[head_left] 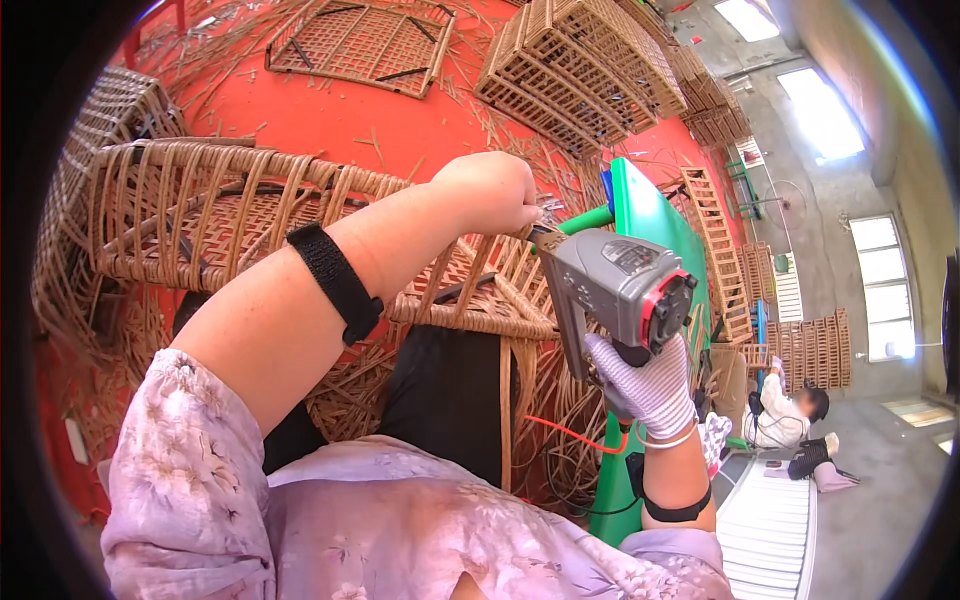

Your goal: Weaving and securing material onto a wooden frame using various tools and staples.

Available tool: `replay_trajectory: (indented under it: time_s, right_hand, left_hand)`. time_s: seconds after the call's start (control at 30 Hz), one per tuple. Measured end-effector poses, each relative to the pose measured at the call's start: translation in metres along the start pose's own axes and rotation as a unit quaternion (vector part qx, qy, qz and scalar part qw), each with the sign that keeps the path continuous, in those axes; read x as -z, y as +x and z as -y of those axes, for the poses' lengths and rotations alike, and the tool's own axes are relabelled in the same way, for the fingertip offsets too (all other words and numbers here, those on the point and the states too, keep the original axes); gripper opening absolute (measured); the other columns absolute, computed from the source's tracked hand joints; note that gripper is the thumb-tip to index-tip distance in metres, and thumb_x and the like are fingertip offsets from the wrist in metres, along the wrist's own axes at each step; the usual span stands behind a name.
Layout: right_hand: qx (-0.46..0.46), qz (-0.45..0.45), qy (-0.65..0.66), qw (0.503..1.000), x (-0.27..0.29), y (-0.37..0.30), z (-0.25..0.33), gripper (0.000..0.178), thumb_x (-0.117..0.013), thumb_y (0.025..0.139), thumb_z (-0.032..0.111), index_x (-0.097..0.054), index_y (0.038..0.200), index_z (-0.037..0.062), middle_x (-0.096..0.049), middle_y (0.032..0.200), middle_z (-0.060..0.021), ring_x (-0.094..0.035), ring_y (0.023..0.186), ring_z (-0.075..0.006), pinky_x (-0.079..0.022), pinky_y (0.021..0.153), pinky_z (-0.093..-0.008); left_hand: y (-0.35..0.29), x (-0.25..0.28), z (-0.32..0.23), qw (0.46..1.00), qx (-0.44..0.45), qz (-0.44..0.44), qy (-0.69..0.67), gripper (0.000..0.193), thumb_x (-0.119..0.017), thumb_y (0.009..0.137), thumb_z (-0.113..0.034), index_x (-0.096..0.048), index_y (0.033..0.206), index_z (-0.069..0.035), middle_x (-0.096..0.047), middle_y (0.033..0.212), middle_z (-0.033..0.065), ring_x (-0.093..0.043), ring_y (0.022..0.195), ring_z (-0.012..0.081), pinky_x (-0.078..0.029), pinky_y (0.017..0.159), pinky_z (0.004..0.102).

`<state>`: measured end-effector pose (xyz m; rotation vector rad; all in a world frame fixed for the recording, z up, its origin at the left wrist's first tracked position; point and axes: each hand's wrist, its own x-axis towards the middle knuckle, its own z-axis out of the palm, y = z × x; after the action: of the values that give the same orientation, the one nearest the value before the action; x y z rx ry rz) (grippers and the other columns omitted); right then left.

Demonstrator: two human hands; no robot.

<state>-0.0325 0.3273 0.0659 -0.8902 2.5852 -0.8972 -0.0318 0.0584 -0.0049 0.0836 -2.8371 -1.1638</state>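
Observation:
My right hand [645,385], in a striped knit glove, grips a grey staple gun [615,270] with a red-and-black end cap. The gun's nose points away from me and meets the right end of a woven wicker frame [240,225]. Long and shallow, this frame lies across my lap, its sides wrapped in brown strips over a dark frame. My bare left hand [487,190] is closed above that same end, close to the gun's nose. Its fingertips are mostly turned away, so what they pinch is hidden. A loose brown strip [507,415] hangs down from the frame's near edge.
Cut strips litter the red floor [400,130]. A green board [660,235] stands right of the gun, and an orange air hose [575,435] runs below it. Woven baskets [580,75] stand at the back, another [100,200] at left. Another person [780,415] sits far right.

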Motion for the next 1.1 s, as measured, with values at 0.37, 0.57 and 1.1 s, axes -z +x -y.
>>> replay_trajectory:
  time_s: [0.37, 0.57, 1.1]
  right_hand:
    - [-0.021, 0.01, 0.019, 1.0, -0.004, 0.004, 0.002, 0.039, -0.077, 0.08, 0.014, -0.064, 0.114, -0.0002, -0.071, 0.104, -0.0132, -0.069, 0.096, -0.0225, -0.053, 0.085, -0.0349]
    - [-0.003, 0.012, 0.021, 1.0, -0.006, 0.007, 0.007, 0.038, -0.077, 0.08, 0.015, -0.064, 0.113, 0.0, -0.071, 0.104, -0.014, -0.069, 0.097, -0.0241, -0.054, 0.085, -0.035]
    - [-0.186, -0.159, 0.362, 0.899, 0.029, -0.05, -0.068, 0.031, -0.068, 0.088, 0.009, -0.058, 0.115, -0.0019, -0.053, 0.063, -0.004, -0.052, 0.049, -0.0143, -0.048, 0.049, -0.0309]
  left_hand:
    - [0.001, -0.002, 0.0, 1.0, 0.007, -0.003, -0.01, 0.026, -0.065, 0.085, -0.035, -0.074, 0.082, -0.011, -0.067, 0.075, 0.0103, -0.065, 0.075, 0.0283, -0.052, 0.071, 0.0412]
    - [0.0, 0.0, 0.0, 1.0, -0.001, -0.004, 0.007, 0.027, -0.065, 0.085, -0.036, -0.074, 0.083, -0.011, -0.068, 0.076, 0.0106, -0.065, 0.077, 0.0288, -0.052, 0.072, 0.0411]
    - [-0.004, 0.001, 0.0, 1.0, 0.004, -0.011, -0.015, 0.037, -0.063, 0.088, -0.04, -0.07, 0.079, -0.004, -0.06, 0.064, 0.0146, -0.059, 0.063, 0.0321, -0.049, 0.065, 0.0403]
